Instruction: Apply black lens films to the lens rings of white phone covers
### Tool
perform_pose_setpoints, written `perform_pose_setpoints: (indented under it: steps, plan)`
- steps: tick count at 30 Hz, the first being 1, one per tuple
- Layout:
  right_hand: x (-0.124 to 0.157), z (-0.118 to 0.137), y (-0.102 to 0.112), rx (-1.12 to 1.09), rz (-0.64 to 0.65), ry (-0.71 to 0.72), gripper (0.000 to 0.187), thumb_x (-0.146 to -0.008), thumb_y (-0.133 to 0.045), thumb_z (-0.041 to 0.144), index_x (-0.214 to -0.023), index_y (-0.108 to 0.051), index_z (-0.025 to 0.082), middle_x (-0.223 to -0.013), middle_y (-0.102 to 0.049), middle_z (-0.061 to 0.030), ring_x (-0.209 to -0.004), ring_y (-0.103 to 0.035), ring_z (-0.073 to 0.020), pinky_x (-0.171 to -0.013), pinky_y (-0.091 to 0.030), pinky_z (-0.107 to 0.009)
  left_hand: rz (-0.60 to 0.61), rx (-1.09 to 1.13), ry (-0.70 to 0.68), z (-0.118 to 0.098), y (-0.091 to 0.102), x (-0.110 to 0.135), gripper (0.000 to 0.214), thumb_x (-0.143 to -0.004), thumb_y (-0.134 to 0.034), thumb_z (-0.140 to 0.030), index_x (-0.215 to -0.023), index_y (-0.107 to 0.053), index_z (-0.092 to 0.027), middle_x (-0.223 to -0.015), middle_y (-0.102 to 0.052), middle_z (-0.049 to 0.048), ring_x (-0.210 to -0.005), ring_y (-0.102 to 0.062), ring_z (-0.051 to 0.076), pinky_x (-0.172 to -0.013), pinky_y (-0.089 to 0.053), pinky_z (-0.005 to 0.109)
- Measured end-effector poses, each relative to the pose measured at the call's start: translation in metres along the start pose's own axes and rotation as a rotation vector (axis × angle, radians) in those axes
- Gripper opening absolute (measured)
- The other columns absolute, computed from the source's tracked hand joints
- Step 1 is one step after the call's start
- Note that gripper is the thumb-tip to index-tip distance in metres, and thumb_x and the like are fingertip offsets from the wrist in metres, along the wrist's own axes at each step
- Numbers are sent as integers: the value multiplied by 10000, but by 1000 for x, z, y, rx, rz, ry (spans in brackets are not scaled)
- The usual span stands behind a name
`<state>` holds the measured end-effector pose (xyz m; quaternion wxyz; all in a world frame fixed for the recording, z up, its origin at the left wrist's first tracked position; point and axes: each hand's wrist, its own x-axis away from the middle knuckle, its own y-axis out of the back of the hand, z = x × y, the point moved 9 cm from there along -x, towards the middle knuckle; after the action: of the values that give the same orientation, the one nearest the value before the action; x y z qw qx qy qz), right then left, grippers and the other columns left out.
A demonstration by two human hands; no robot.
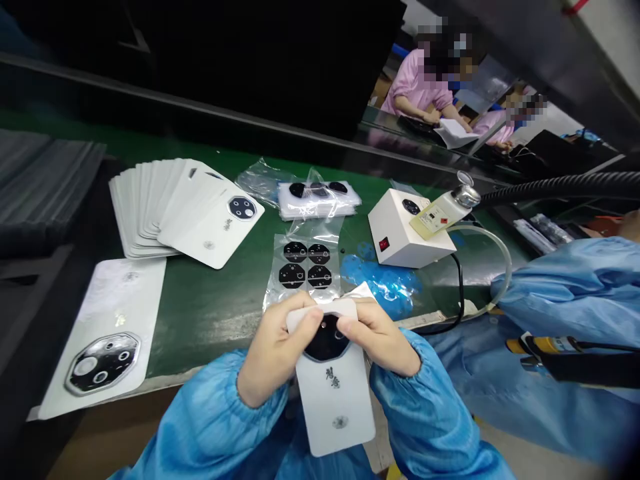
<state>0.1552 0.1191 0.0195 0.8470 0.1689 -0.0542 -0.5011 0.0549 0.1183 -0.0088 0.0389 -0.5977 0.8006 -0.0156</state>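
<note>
Both my hands hold one white phone back cover (336, 400) upright in front of me, just off the bench's near edge. My left hand (273, 347) grips its upper left corner, thumb pressed by the black camera lens plate (326, 339). My right hand (383, 337) grips the upper right corner, thumb on the plate's edge. Just beyond my hands, a clear sheet with several black lens plates (306, 265) lies on the green belt (215, 307).
A fanned stack of white covers (175, 210) lies back left. One finished cover (107, 333) rests near left. A bagged pack of plates (320, 197), peeled blue films (385, 283), a white box with red switch (400, 230) and a dispenser bottle (445, 210) sit right. Other people work behind.
</note>
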Motion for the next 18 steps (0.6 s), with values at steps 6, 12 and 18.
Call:
perform_pose_setpoints:
  steps: [6, 12, 18]
  plan:
    - [-25, -8, 2, -110, 65, -145, 319, -750, -656, 372, -568, -486, 173, -540, -410, 48, -498, -356, -65, -444, -260, -215, -38, -106, -36, -7, 12, 8, 168, -880, -486, -328, -763, -577, -249, -679, -530, -29, -630, -519, 155, -589, -428, 268]
    - [-103, -22, 118, -322, -404, -109, 316, -747, -627, 461, -693, -474, 190, -504, -443, 76, -381, -378, -33, -328, -287, -145, -413, -580, -69, -8, 99, 61, 432, -890, -467, -361, -1301, -342, -312, -1281, -469, 91, -1140, -501, 287, -941, -430, 481]
    - [-134, -37, 181, -413, -661, -93, 174, -807, -600, 276, -766, -467, 172, -756, -626, -36, -698, -641, -116, -623, -556, -225, -359, -1430, -215, 21, 130, 101, 728, -859, -375, -557, -1429, -199, -139, -1401, -326, 278, -1297, -294, 487, -964, -316, 638]
